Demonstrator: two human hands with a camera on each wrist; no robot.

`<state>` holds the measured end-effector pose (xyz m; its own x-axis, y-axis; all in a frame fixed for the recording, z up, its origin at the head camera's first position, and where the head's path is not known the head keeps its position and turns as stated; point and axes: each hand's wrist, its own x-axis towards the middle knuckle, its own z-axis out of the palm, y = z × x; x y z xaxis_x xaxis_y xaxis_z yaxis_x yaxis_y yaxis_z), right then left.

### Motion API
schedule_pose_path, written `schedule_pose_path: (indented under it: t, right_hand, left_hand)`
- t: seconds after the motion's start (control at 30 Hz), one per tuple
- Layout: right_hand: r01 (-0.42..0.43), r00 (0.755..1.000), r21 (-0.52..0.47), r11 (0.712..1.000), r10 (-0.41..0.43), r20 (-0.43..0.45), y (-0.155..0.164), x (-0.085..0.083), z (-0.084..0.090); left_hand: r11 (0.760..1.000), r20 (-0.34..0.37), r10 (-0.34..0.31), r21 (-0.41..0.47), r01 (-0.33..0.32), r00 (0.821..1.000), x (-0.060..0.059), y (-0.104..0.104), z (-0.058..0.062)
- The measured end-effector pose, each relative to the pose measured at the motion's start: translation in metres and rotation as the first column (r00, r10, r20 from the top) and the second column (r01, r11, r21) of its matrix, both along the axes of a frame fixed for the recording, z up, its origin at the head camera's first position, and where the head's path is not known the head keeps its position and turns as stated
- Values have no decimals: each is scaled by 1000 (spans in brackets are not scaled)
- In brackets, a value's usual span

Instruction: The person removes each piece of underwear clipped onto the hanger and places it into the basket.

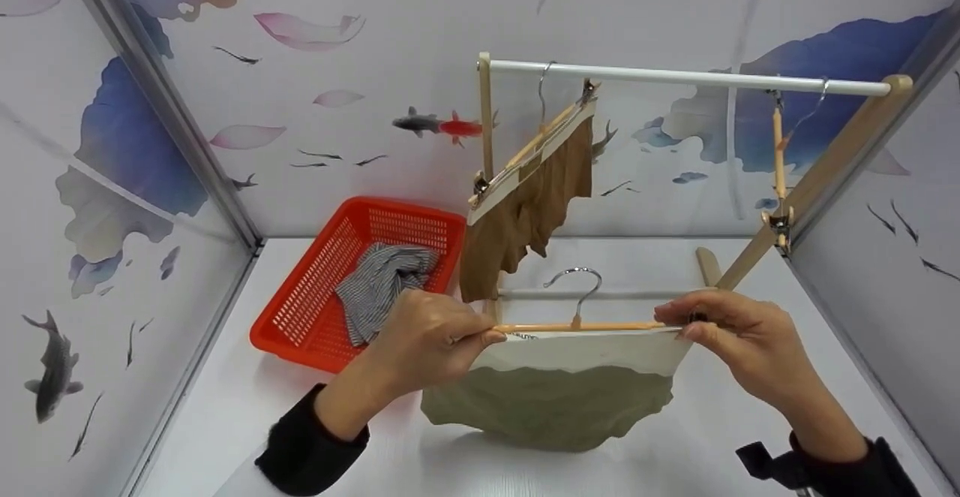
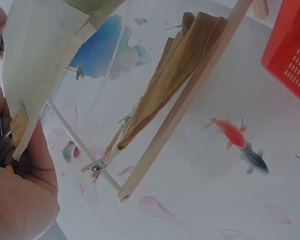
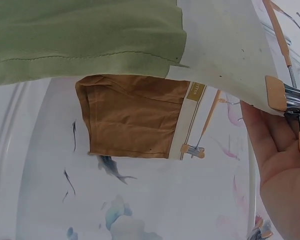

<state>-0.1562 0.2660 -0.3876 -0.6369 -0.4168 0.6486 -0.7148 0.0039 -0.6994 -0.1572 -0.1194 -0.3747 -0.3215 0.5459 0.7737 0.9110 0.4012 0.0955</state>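
Note:
Both hands hold a clip hanger (image 1: 615, 326) level in front of the rack, its metal hook pointing up. Green underpants (image 1: 555, 414) with a wide white waistband hang below it. At the left end, my left hand (image 1: 431, 335) grips the hanger and the waistband's corner; in the left wrist view its fingers wrap about the clip (image 2: 19, 125). My right hand (image 1: 750, 339) pinches the other end between thumb and fingers. In the right wrist view, that end's clip (image 3: 276, 93) bites the waistband's edge, with the palm behind it.
A wooden rack with a white rail (image 1: 675, 75) stands at the back right. On it hang brown underpants (image 1: 555, 189) clipped to a hanger, and a bare clip hanger (image 1: 778, 152). Left of the rack, a red basket (image 1: 285, 309) holds a striped cloth (image 1: 386, 279).

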Motion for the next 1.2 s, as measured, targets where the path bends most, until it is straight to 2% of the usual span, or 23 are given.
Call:
schedule_pose_path:
  t: [0.4, 0.57, 0.87, 0.97, 1.07, 1.2]
  right_hand:
    - [53, 998, 7, 999, -53, -46, 1, 0, -1]
    - [61, 997, -1, 998, -61, -39, 3, 1, -1]
    - [-19, 999, -25, 999, 19, -31, 6, -2, -1]
    - [51, 997, 40, 998, -49, -64, 6, -1, 1]
    - [151, 984, 142, 978, -135, -119, 5, 2, 5]
    - [184, 969, 213, 960, -140, -205, 1, 2, 12]
  left_hand:
    - [1000, -26, -3, 8, 3, 1000, 0, 4, 1]
    - [1000, 8, -15, 7, 15, 1000, 0, 5, 1]
    - [1000, 24, -18, -3, 18, 1000, -2, 8, -2]
    - [1000, 25, -24, -4, 24, 999, -2, 9, -3]
    - [1000, 27, -26, -11, 26, 999, -1, 11, -3]
    - [999, 30, -33, -22, 34, 999, -2, 14, -4]
